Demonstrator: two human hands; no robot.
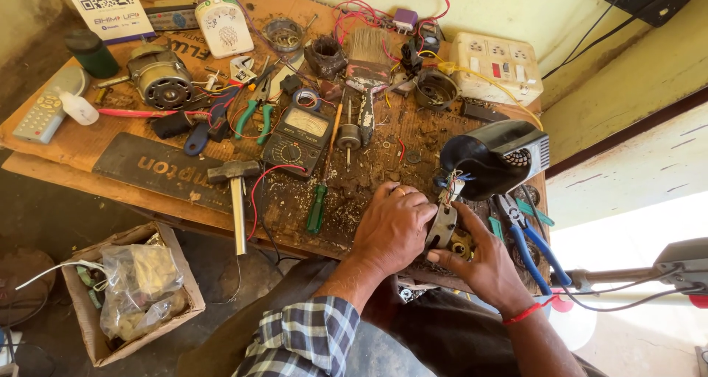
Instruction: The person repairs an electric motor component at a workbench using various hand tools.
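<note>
I clamp my left hand (391,229) over the small metal part (442,226) to steady it while my right hand (483,266) pinches its lower edge beneath the black housing (494,156).

We see multimeter (296,140) mid-bench (88,145), hammer (235,200) left of it, screwdriver (317,207) just below; pliers (527,241) at right edge, socket board (495,66) behind; cardboard box (129,292) on floor, lower left.

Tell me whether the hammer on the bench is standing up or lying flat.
Lying flat: the hammer rests on its side, its metal handle pointing toward the bench edge and overhanging it.
</note>
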